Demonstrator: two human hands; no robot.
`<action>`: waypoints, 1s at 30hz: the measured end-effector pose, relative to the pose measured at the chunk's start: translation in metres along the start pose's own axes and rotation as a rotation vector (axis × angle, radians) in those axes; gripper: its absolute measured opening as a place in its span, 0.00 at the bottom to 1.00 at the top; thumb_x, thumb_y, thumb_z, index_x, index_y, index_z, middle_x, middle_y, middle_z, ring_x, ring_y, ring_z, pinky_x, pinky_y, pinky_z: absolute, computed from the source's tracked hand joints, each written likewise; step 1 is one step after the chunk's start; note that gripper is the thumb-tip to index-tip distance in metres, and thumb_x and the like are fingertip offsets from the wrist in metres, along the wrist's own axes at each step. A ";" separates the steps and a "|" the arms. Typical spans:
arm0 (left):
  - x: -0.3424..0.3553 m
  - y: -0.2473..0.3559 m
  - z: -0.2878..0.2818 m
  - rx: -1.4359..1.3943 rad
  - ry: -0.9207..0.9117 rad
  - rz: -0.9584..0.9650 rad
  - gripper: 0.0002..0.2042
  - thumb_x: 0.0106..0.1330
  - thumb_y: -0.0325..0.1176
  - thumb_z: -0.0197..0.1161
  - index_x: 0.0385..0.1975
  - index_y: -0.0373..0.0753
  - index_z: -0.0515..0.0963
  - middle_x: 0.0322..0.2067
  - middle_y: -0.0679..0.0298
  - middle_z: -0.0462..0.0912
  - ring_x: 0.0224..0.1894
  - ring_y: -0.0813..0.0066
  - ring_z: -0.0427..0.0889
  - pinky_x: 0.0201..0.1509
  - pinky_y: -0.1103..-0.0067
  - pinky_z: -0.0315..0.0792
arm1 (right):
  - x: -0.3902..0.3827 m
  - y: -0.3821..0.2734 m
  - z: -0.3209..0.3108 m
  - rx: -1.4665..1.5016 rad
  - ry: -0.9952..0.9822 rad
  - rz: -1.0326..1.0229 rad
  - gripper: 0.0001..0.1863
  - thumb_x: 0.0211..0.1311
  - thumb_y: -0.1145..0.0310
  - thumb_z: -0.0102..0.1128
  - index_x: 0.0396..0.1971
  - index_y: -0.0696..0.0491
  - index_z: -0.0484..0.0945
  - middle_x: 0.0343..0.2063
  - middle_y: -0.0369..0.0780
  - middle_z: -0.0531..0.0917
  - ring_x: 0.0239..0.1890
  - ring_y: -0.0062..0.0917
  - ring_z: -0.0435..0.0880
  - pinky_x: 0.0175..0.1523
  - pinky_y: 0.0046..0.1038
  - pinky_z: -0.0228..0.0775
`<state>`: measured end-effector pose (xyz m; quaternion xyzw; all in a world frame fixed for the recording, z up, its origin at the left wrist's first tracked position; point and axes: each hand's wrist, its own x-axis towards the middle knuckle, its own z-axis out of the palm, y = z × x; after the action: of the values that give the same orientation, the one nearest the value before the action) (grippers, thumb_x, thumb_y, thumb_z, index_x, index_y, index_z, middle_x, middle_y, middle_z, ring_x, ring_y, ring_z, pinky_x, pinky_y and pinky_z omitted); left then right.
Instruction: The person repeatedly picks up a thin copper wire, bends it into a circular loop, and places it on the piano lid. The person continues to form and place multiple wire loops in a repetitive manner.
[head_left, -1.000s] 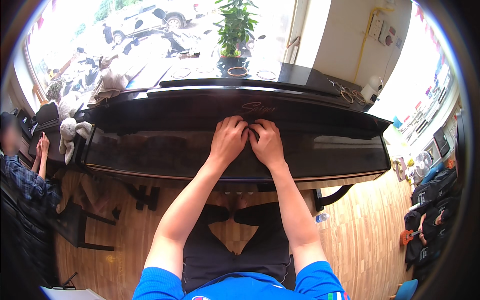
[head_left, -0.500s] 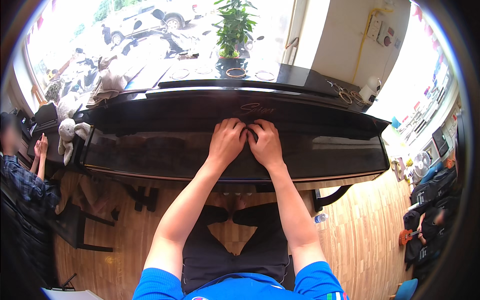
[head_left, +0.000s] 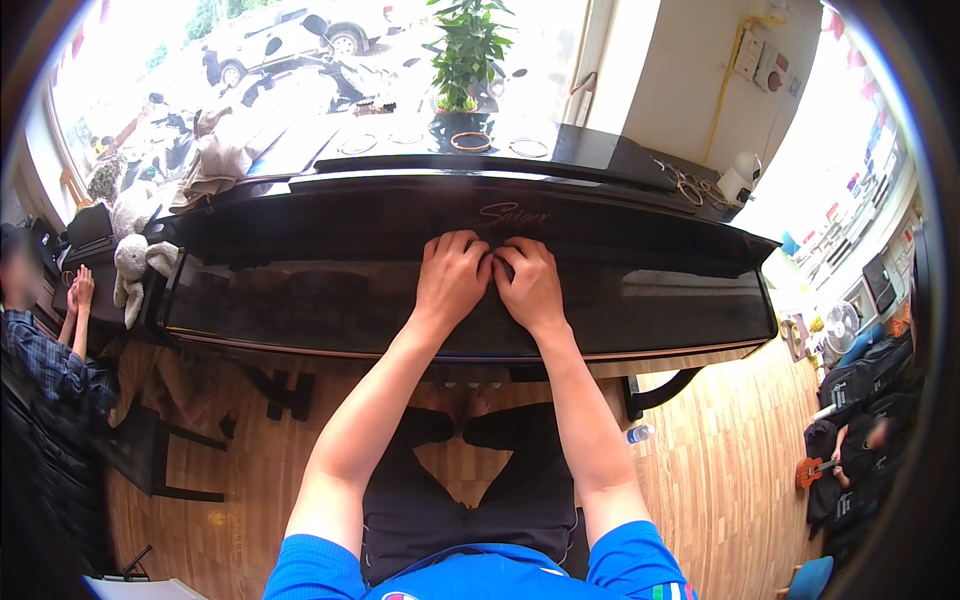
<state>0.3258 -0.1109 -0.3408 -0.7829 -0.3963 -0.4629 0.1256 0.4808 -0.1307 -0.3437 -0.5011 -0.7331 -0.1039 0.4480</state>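
Observation:
Both my hands rest on the glossy black closed lid of the piano (head_left: 260, 300), near its centre. My left hand (head_left: 448, 275) has curved, slightly parted fingers, tips on the surface. My right hand (head_left: 528, 280) lies just beside it with its fingers also curved and apart. The two thumbs come close over a dark patch; whether they touch is unclear. I see nothing held, though the fingertips' undersides are hidden.
On the piano stand a plant (head_left: 466, 60), rings (head_left: 470, 140), cloth and a white device (head_left: 738, 178); a plush rabbit (head_left: 133, 260) hangs left. A person (head_left: 50, 360) sits left; another at right holds a ukulele (head_left: 812, 473). A bottle (head_left: 640, 433) lies below.
My hands stay in much the same place and shape on the lid, with at most a slight shift. The view has moved very slightly.

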 end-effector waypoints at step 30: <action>0.002 0.002 -0.002 0.017 0.000 -0.013 0.08 0.62 0.34 0.67 0.37 0.39 0.83 0.43 0.62 0.82 0.47 0.60 0.80 0.52 0.66 0.71 | 0.000 0.000 0.000 0.006 0.050 -0.020 0.07 0.57 0.70 0.64 0.34 0.55 0.85 0.39 0.40 0.84 0.48 0.37 0.81 0.55 0.39 0.71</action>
<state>0.3263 -0.1122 -0.3377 -0.7794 -0.4052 -0.4601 0.1292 0.4810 -0.1305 -0.3435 -0.4895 -0.7270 -0.1185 0.4668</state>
